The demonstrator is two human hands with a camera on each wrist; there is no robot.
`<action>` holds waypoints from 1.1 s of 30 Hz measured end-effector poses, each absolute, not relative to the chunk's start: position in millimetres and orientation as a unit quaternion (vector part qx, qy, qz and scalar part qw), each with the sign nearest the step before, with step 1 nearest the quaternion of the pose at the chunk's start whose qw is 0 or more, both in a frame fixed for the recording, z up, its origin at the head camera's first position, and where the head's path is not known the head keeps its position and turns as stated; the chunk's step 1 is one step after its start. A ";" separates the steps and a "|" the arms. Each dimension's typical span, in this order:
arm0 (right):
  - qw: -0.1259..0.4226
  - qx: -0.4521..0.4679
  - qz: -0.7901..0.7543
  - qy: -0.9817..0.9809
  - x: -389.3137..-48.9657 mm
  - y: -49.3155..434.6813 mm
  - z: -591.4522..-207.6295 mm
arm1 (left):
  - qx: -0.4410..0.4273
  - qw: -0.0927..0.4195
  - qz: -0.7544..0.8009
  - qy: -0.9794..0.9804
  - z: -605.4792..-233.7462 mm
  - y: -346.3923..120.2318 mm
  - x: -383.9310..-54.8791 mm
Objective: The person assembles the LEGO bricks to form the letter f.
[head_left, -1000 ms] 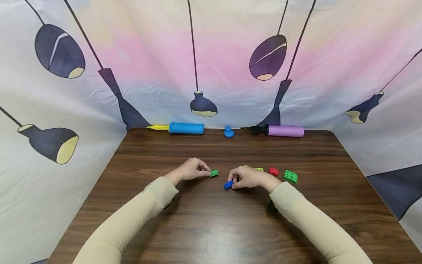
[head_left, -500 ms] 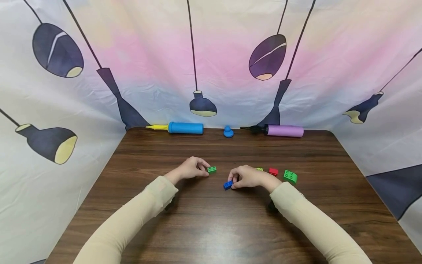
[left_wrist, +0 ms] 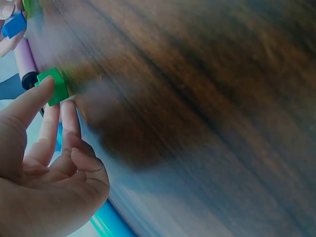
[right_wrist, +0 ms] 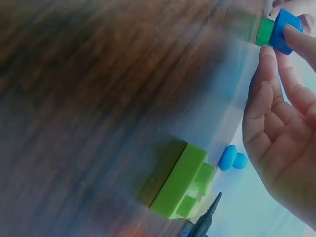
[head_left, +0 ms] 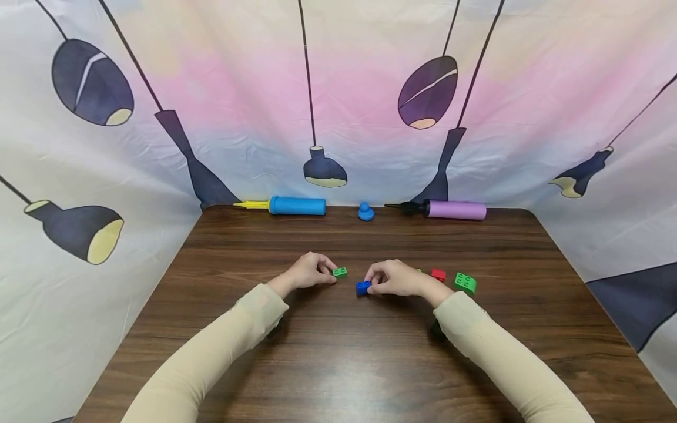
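Note:
My left hand (head_left: pixel 307 271) pinches a small green two-stud toy brick (head_left: pixel 339 272) between thumb and fingertips, studs facing up. The left wrist view has the thumb on one side of this green brick (left_wrist: pixel 58 88) and two fingers on the other. To the right of it, my right hand (head_left: pixel 395 278) pinches a blue two-stud brick (head_left: pixel 362 288), slightly nearer to the camera. In the right wrist view the blue brick (right_wrist: pixel 285 32) overlaps the green one behind it. A short gap separates the two bricks in the head view.
Right of the right hand lie a red brick (head_left: pixel 438 274) and a larger green four-stud brick (head_left: pixel 465 283). A lime brick (right_wrist: pixel 178 182) is mostly hidden behind that hand. Along the back edge are a blue pump (head_left: pixel 298 205), a blue knobbed piece (head_left: pixel 366 211) and a purple pump (head_left: pixel 456 210).
The green brick rose slightly away and turned level, then stayed in the left hand. The right hand has moved the blue brick a little left and away, closer to it, and turned it.

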State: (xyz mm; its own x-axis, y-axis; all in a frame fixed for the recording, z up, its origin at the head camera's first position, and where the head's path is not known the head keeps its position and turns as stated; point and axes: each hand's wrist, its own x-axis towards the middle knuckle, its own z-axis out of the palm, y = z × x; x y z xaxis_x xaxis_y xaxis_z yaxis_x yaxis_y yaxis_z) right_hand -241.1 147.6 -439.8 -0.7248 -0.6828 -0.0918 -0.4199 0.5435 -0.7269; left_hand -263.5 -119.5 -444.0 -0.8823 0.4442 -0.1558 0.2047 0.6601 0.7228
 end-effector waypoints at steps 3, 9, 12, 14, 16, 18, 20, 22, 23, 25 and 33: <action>0.181 -0.312 -0.346 0.866 -240.5 146.9 -440.4 | 0.185 0.160 0.376 0.894 -445.9 -120.2 -263.4; 0.190 -0.304 -0.325 0.875 -239.4 145.0 -444.1 | 0.195 0.163 0.381 0.889 -441.5 -121.0 -259.0; 0.192 -0.305 -0.322 0.875 -239.8 144.3 -445.6 | 0.197 0.166 0.384 0.887 -439.2 -121.4 -256.7; 0.189 -0.310 -0.321 0.875 -240.1 143.6 -445.6 | 0.200 0.165 0.386 0.885 -438.0 -121.8 -256.0; 0.185 -0.314 -0.319 0.875 -240.7 142.8 -445.5 | 0.200 0.166 0.388 0.884 -437.2 -121.7 -255.9; 0.177 -0.315 -0.318 0.876 -241.5 142.1 -445.6 | 0.199 0.167 0.387 0.885 -437.1 -121.6 -256.4; 0.167 -0.314 -0.319 0.879 -242.9 141.7 -446.2 | 0.196 0.168 0.384 0.886 -437.6 -121.4 -256.8; 0.154 -0.309 -0.322 0.881 -243.8 140.7 -446.3 | 0.193 0.168 0.381 0.888 -439.5 -121.5 -257.5; 0.146 -0.307 -0.327 0.881 -244.2 139.9 -446.1 | 0.193 0.167 0.378 0.890 -440.3 -121.6 -257.5; 0.132 -0.301 -0.337 0.882 -244.9 137.7 -445.5 | 0.189 0.167 0.375 0.892 -441.3 -121.8 -257.3; 0.090 -0.261 -0.369 0.888 -249.2 126.2 -443.0 | 0.181 0.166 0.378 0.893 -439.3 -119.8 -255.6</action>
State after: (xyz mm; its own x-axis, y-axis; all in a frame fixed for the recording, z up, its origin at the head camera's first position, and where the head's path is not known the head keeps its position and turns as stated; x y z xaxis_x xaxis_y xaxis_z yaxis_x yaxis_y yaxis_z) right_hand -249.2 126.2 -443.0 -0.8475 -0.5297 0.0332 -0.3972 0.5916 -0.7015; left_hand -255.6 -119.8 -439.3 -0.8793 0.4489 -0.1593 0.1984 0.6493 0.7342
